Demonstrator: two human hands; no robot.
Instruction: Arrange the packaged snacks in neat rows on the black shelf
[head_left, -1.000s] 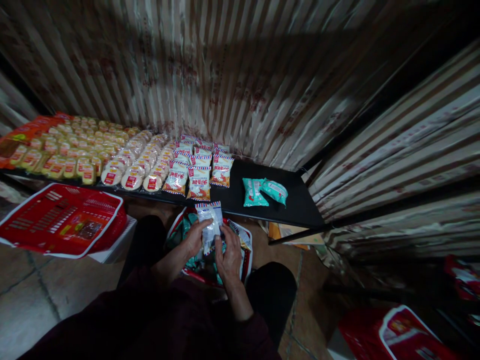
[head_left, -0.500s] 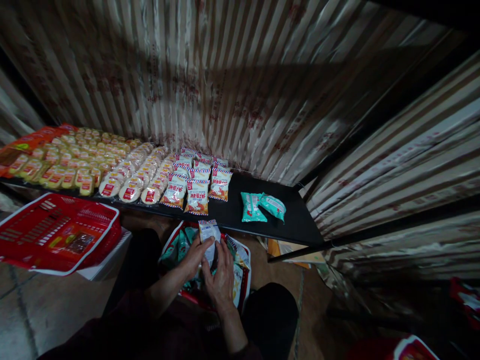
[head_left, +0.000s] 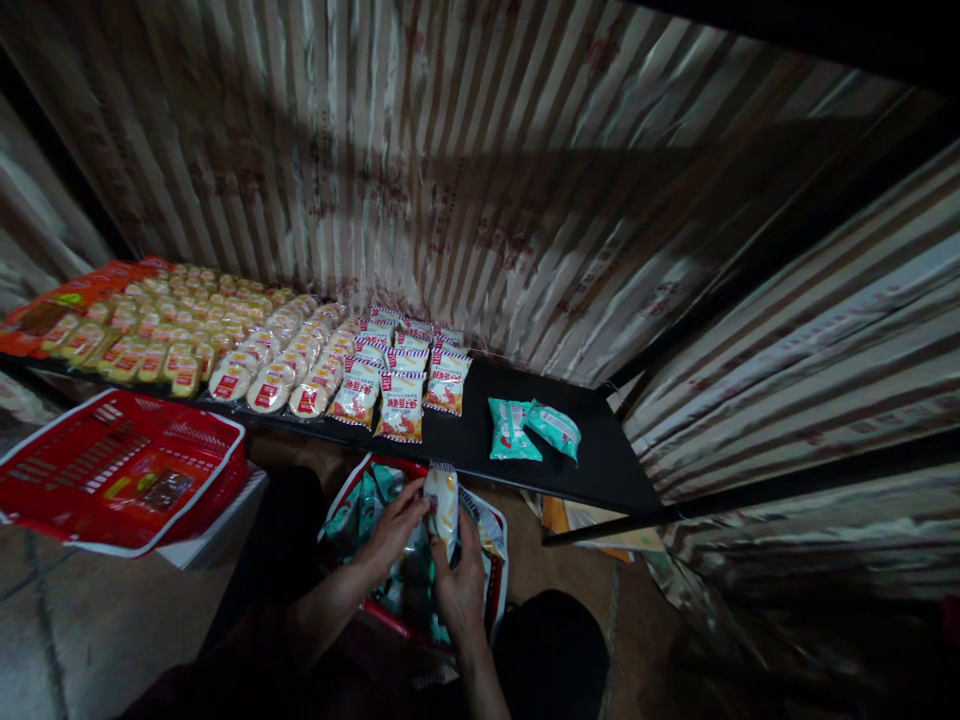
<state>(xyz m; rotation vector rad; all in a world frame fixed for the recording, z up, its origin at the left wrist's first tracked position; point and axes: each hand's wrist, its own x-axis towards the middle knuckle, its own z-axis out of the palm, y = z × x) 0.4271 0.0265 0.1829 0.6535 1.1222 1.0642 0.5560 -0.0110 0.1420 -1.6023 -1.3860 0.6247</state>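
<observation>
Snack packet (head_left: 446, 498), long axis toward the black shelf (head_left: 604, 465), held above the red basket (head_left: 386, 618) between your left hand (head_left: 395, 528) and right hand (head_left: 460, 580) — exact finger contact hard to tell in shadow.

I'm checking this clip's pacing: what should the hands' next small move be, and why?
Probably lift the white-and-yellow snack bag over the near edge of the black shelf, beside the stripe-edged snack bags. The left hand and right hand both hold it over the red basket, and bare shelf shows between those bags and the two teal packets.
</observation>
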